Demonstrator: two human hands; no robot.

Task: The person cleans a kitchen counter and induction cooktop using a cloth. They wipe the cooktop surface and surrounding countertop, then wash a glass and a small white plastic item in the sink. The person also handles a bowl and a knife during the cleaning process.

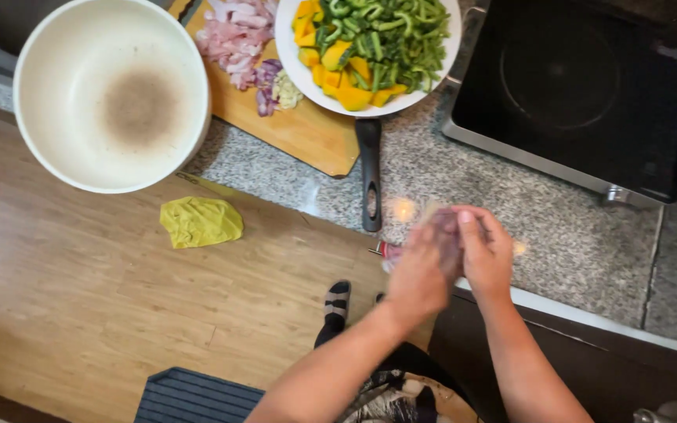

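Both hands (452, 262) clasp blurred clear packet (442, 235), red end, over granite counter (511, 211).

You stand in a home kitchen: a speckled granite counter (511, 211) carries a black induction hob (589, 86), a wooden cutting board (299, 129) with sliced meat (233, 35), a plate of cut vegetables (370, 47) and a white pan (111, 94), above wood-look flooring (80, 298).

Bare counter (511, 204) beyond pan handle (370, 176)
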